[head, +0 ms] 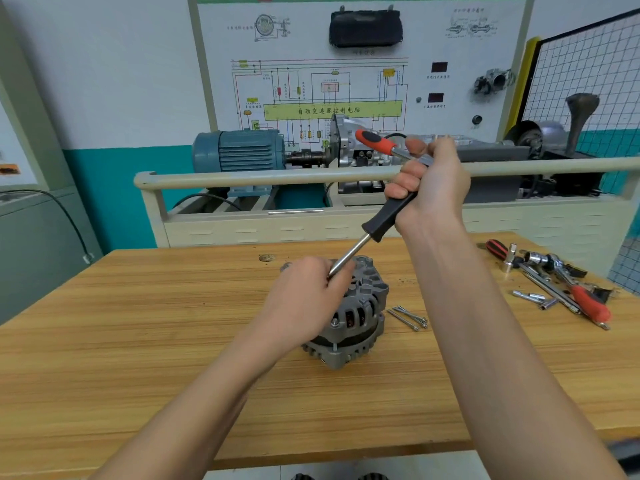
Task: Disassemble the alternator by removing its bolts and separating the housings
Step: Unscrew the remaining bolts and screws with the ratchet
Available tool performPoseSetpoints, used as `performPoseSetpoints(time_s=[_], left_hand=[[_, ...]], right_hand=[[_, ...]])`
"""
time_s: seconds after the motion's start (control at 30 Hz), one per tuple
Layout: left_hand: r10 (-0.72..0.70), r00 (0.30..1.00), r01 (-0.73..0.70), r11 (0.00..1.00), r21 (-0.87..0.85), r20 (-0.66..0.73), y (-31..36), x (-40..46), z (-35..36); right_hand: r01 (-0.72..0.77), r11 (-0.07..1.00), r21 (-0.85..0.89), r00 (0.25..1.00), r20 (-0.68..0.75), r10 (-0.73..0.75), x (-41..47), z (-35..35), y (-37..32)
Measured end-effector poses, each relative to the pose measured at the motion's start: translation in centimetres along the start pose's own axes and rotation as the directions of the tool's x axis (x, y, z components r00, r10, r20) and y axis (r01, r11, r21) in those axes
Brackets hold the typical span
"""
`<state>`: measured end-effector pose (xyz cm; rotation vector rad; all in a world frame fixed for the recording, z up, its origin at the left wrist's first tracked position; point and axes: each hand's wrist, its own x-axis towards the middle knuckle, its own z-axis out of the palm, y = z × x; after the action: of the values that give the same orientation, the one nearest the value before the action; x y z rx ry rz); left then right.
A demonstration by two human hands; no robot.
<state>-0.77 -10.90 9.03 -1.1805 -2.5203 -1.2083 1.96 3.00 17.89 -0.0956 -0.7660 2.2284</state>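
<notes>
Meanwhile, right hand (429,188) around screwdriver (388,213)

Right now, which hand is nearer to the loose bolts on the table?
Left. The left hand rests on the alternator beside the bolts; the right hand is raised, holding tools.

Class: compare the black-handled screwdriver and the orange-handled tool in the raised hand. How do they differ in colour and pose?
The black-handled screwdriver slants down, its shaft meeting the grey metal alternator at the left hand. The orange-handled tool points up and left, touching no part. Both are gripped together by the right hand.
</notes>
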Motion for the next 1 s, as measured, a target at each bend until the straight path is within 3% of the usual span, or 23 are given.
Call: performPoseSetpoints(time_s=[0.17, 0.23, 0.3, 0.37, 0.4, 0.53, 0.63, 0.67, 0.77, 0.87, 1.0], left_hand=[[-0.094, 0.963, 0.162, 0.950, -0.266, 0.253, -0.1, 0.2, -1.0], [-0.098, 0.940, 0.199, 0.935, -0.294, 0.327, 0.1, 0.0, -1.2], [-0.098, 0.974, 0.130, 0.980, -0.151, 0.206, 0.3, -0.1, -0.9], [-0.059, 0.998, 0.056, 0.992, 0.117, 0.020, 0.4, -0.4, -0.2], [-0.046, 0.998, 0.050, 0.987, 0.150, -0.031, 0.5, -0.4, 0.1], [-0.126, 0.984, 0.139, 0.985, -0.104, 0.129, 0.0, -0.1, -0.2], [-0.197, 0.974, 0.183, 0.976, 0.117, 0.114, -2.6, -2.2, -0.5], [-0.220, 0.973, 0.212, 0.972, 0.104, 0.069, -3.0, -3.5, -0.2], [-0.059, 0.994, 0.065, 0.995, -0.069, 0.090, -1.2, -4.4, 0.5], [0.025, 0.965, 0.001, 0.995, -0.099, 0.260, 2.6, -1.3, 2.1], [-0.119, 0.875, 0.128, 0.992, 0.012, 0.469, 4.0, 1.3, 6.4]], right_hand=[[-0.030, 0.999, 0.011, 0.999, 0.021, 0.030, 0.1, -0.5, -0.4], [-0.042, 0.999, 0.013, 0.998, 0.041, 0.042, -0.1, -0.6, -0.4], [-0.051, 0.998, 0.024, 0.997, 0.056, 0.049, 0.0, -0.5, -0.4], [-0.053, 0.998, 0.036, 0.998, 0.046, 0.052, 0.1, -0.5, -0.6], [-0.057, 0.998, 0.035, 0.997, 0.044, 0.056, 0.2, -0.6, -0.6], [-0.077, 0.997, 0.022, 0.996, 0.052, 0.076, 0.4, -1.2, -0.5], [0.043, 0.999, 0.005, 0.998, -0.043, -0.042, 2.0, -1.4, -2.7], [0.087, 0.996, 0.027, 0.994, -0.063, -0.085, 2.7, -1.4, -3.9], [0.129, 0.978, 0.166, 0.990, -0.072, -0.119, 4.4, -2.3, -6.0], [0.089, 0.991, 0.102, 0.996, -0.030, -0.087, 4.1, -3.7, -5.0], [0.075, 0.996, -0.041, 0.995, -0.069, -0.077, 4.1, -5.1, -3.6]])
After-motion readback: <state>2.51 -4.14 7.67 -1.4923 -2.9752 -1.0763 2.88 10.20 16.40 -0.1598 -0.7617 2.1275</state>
